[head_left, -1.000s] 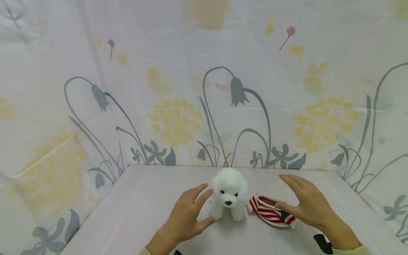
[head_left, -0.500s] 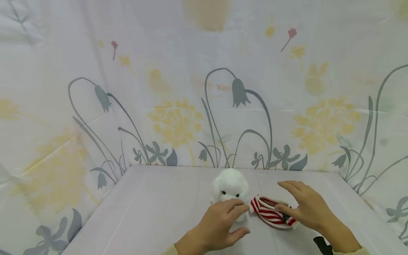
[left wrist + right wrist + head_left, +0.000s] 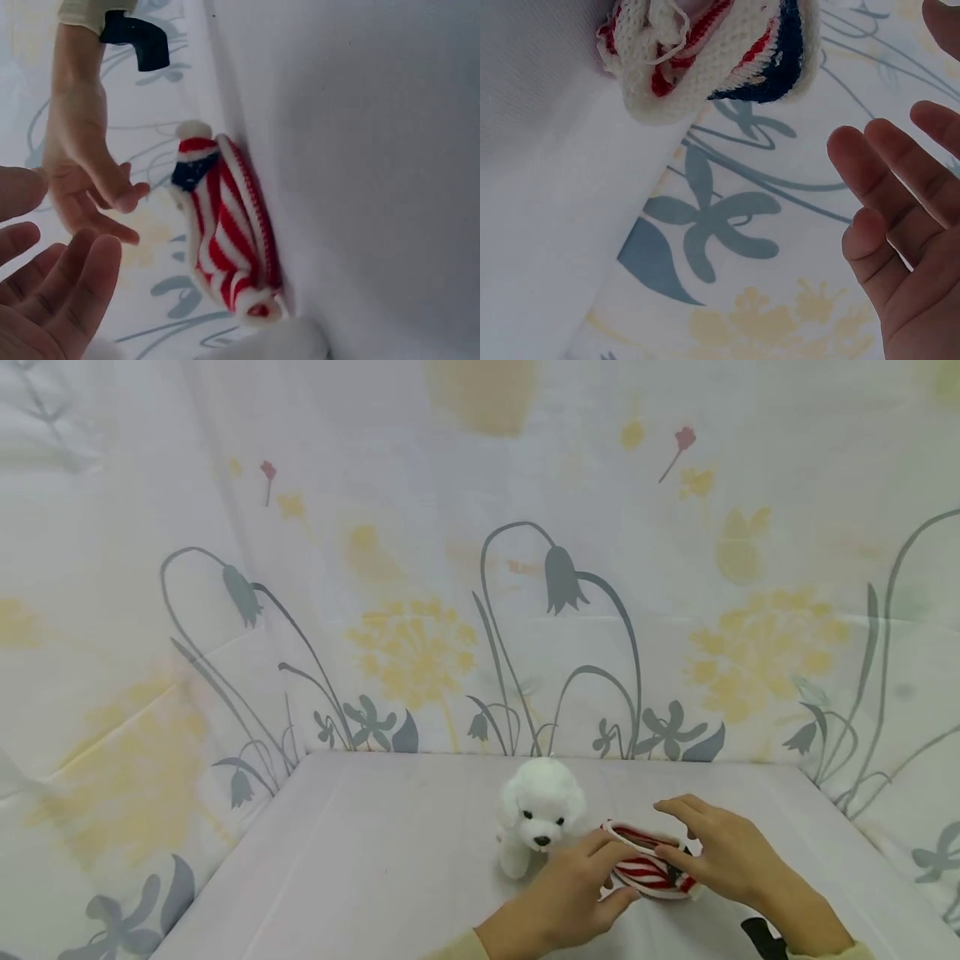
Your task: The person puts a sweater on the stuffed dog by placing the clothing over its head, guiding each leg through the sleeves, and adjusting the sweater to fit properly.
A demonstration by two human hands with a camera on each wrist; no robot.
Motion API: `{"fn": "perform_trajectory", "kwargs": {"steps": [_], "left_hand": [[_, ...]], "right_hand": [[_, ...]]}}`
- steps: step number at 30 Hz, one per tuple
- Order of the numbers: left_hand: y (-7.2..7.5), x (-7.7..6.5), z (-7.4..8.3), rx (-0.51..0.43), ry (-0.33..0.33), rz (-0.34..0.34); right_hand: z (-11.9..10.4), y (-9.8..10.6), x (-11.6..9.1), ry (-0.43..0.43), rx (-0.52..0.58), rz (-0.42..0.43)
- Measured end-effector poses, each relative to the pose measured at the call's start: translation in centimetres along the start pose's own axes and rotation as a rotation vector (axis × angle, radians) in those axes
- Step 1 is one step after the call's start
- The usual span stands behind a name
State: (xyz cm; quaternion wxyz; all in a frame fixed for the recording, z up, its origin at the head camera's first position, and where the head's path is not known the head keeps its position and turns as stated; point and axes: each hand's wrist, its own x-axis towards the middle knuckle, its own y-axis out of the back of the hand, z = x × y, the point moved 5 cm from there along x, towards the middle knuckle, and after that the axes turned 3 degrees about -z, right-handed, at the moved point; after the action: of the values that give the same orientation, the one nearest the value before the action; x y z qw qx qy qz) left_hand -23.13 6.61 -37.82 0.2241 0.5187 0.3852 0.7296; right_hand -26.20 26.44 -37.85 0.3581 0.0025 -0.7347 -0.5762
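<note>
A small knitted sweater (image 3: 651, 870), striped red and white with a navy patch, lies on the table between my hands. My left hand (image 3: 573, 889) hovers at its left side, fingers slightly bent and holding nothing, and hides part of it in the head view. My right hand (image 3: 738, 856) hangs over its right end with fingers spread and nothing in them. In the left wrist view, a gap shows between the sweater (image 3: 225, 217) and both hands. A white plush dog (image 3: 542, 802) stands just left of the sweater, its lower right side hidden behind my left hand.
The white table (image 3: 360, 852) runs back to a hanging cloth (image 3: 420, 527) printed with grey and yellow flowers. A black strap piece (image 3: 763, 937) sits by my right wrist.
My left hand has moved right, from the left of the plush dog, across its front, to the sweater's left side. My right hand has barely shifted; the dog and sweater stay in place.
</note>
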Motion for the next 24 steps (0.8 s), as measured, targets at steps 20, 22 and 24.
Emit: {"fn": "perform_trajectory", "kwargs": {"steps": [20, 22, 24], "left_hand": [[-5.1, 1.8, -3.6, 0.017, 0.334, -0.186], [-5.5, 1.8, -3.7, 0.027, 0.339, -0.198], [-5.8, 2.0, -3.9, 0.035, 0.347, -0.214]], "right_hand": [[1.5, -1.6, -0.5, -0.170, 0.103, -0.345], [1.5, -1.7, -0.6, -0.156, 0.101, -0.341], [1.5, -1.7, -0.6, -0.141, 0.099, -0.330]]}}
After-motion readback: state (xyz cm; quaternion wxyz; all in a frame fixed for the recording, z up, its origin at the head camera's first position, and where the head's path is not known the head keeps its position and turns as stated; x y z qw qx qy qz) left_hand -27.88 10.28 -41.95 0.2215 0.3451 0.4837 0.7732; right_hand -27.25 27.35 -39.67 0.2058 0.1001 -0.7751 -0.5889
